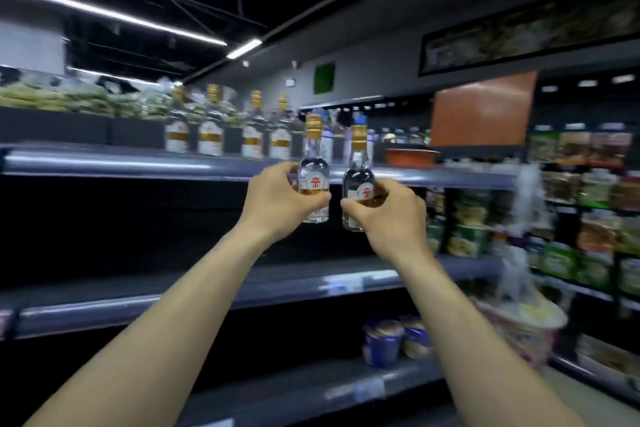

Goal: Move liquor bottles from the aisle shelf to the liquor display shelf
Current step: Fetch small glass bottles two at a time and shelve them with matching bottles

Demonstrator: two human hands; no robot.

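I hold two clear liquor bottles with gold caps and white-and-red labels, raised upright in front of the top shelf edge [138, 163]. My left hand [277, 201] grips the left bottle [313, 156] around its lower body. My right hand [388, 211] grips the right bottle [358, 163] the same way. The two bottles are close together, a small gap between them. Several matching bottles [211, 128] stand in a row on the top shelf, behind and left of my hands.
An orange bowl [410, 156] sits on the top shelf to the right, under an orange sign [481, 107]. The middle shelf [104, 308] looks dark. Blue packets [391, 340] lie on the lower shelf. Packed snack shelves [588, 218] fill the right side.
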